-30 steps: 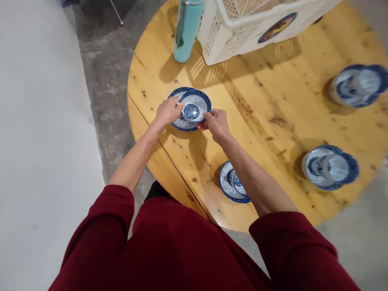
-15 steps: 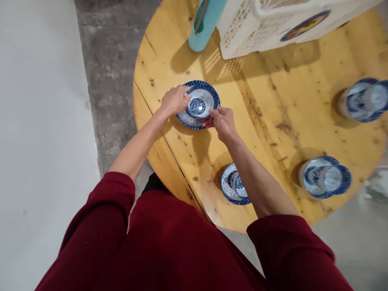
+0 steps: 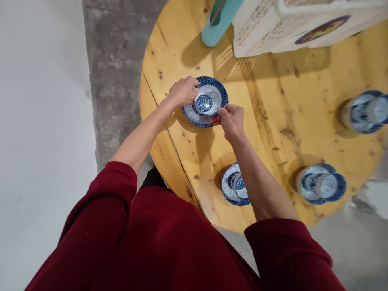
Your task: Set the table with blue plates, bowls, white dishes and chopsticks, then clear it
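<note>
Between my hands is a blue-and-white bowl (image 3: 214, 95), over a larger plate (image 3: 194, 117) with a dark blue patterned rim. My left hand (image 3: 184, 91) grips the bowl's left edge, fingers curled over the rim. On the opposite side, my right hand (image 3: 230, 119) pinches the lower right of the rim between thumb and fingers. Whether the bowl touches the plate I cannot tell. Near my right forearm another plate with a bowl (image 3: 230, 192) on it is partly covered by the arm.
The round wooden table (image 3: 260, 145) carries two more sets of stacked blue-and-white dishes, one at the front right (image 3: 321, 184) and one at the far right (image 3: 363, 111). A white plastic basket (image 3: 266, 28) and a turquoise holder (image 3: 212, 34) stand at the back.
Both hands keep their hold on the bowl over the plate. The whole view has shifted slightly, with the table's far part sliding rightward in the picture. Little else differs.
</note>
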Tool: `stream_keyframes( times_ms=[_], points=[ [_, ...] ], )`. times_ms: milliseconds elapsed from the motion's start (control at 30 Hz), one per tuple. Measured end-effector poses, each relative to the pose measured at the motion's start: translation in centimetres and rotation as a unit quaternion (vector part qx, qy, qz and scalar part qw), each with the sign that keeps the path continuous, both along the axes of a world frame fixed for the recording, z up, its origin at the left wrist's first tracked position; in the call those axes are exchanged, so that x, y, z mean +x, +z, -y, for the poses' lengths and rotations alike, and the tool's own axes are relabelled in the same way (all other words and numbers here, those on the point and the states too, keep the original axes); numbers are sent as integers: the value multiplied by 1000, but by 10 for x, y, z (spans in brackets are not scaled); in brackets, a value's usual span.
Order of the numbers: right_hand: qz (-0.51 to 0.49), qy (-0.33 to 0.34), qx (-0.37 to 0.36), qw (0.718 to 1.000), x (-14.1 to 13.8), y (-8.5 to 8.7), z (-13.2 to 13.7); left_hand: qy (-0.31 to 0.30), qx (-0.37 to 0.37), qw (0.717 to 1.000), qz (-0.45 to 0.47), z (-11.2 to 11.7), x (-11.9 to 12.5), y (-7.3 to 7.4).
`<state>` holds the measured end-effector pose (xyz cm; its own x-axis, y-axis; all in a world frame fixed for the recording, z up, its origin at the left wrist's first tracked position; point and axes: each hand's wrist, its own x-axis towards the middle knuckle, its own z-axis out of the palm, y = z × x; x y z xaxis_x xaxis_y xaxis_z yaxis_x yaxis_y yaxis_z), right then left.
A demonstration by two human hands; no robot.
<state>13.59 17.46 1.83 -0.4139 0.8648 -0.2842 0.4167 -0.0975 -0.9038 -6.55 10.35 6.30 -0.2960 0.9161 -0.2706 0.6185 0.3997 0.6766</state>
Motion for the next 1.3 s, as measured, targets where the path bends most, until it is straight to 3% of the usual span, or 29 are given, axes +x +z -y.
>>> stream_keyframes(
  times_ms=[200,533,1100,1300],
  points=[
    [25,3,1,1000,1,7,4,-17,20,996,81,3,-6,-4],
    [33,8,0,999,4,9,4,-9,37,992,121,1,-8,-12],
    [30,-3,5,1000,-1,14,9,-8,25,995,96,4,-7,-8],
    [27,-11,-3,1000,13,17,7,54,53,993,95,15,-25,4]
  ],
)
